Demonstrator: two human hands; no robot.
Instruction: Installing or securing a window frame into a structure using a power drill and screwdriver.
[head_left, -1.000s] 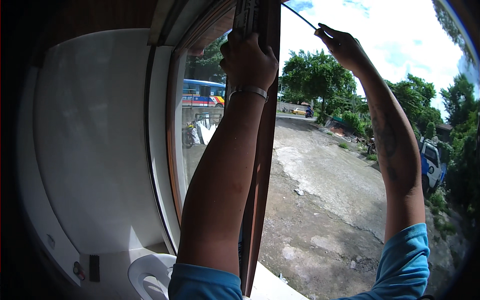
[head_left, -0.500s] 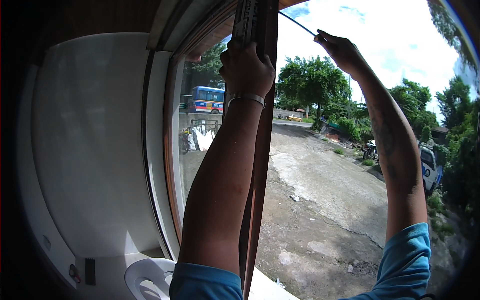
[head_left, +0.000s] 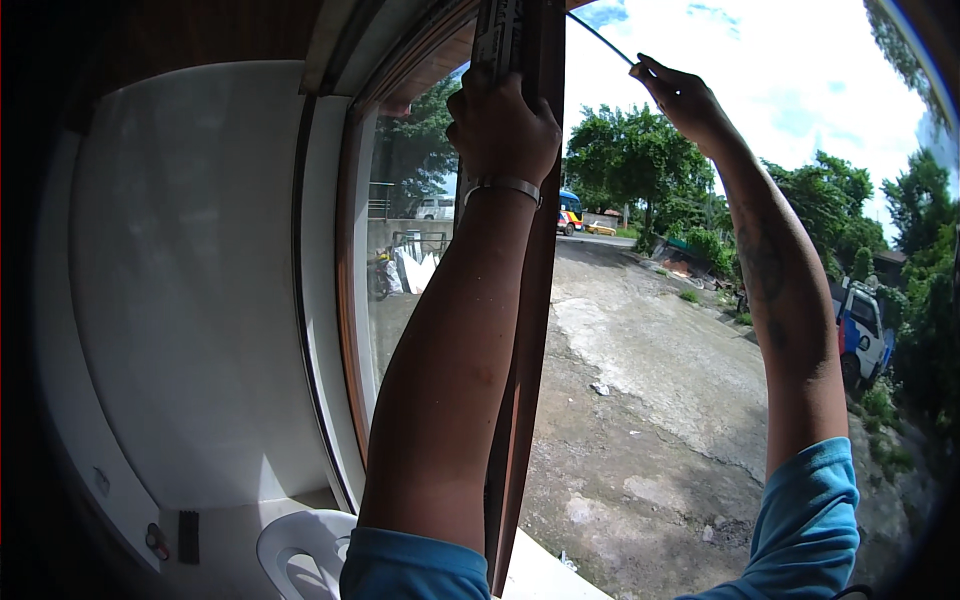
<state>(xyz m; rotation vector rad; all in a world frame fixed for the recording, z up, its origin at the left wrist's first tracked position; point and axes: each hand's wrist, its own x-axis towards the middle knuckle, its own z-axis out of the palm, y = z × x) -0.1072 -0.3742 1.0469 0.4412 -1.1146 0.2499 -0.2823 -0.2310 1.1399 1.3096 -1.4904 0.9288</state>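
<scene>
Raised high in front of me, my left hand (head_left: 505, 125) has its fingers curled over the edge of a brown upright frame post (head_left: 530, 330). A grey strip with dark print (head_left: 497, 40) runs up the post just above the fingers; its top is cut off by the view. Out on the right, my right hand (head_left: 680, 92) pinches the lower end of a thin dark rod (head_left: 603, 42). That rod slants up and left to the post, where its far end is hidden.
A glass pane (head_left: 400, 240) in a wooden frame stands left of the post. Below are a white plastic chair (head_left: 285, 540) and a white sill (head_left: 545, 575). Outside lie a concrete yard (head_left: 640, 400), trees (head_left: 630, 160) and a parked small truck (head_left: 862, 330).
The bus outside has passed rightward behind the post. My view has shifted slightly, and both hands keep their grips with little movement.
</scene>
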